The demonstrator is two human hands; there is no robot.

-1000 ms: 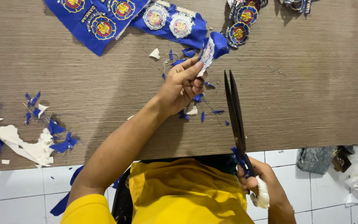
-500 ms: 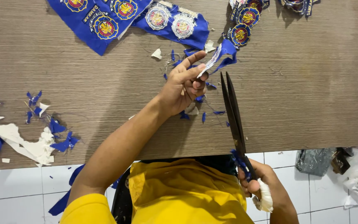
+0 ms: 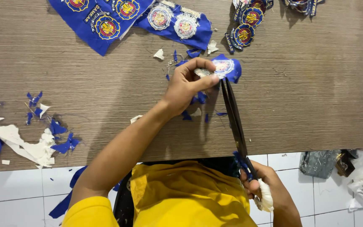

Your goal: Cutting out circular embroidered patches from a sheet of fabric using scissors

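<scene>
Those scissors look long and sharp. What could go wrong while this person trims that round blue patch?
The left hand pinches the round blue patch right beside the scissors, so its fingers might get nicked. The blades meet the patch edge; a slip might cut into the emblem. Scraps litter the table.

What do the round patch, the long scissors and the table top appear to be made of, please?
Round patch, in the left hand: blue woven cloth with stitched emblem, edges fraying.
Scissors, in the right hand: dark matte metal blades, likely steel; handles wrapped blue and white.
Table top: brown wood-grain laminate, probably.
</scene>
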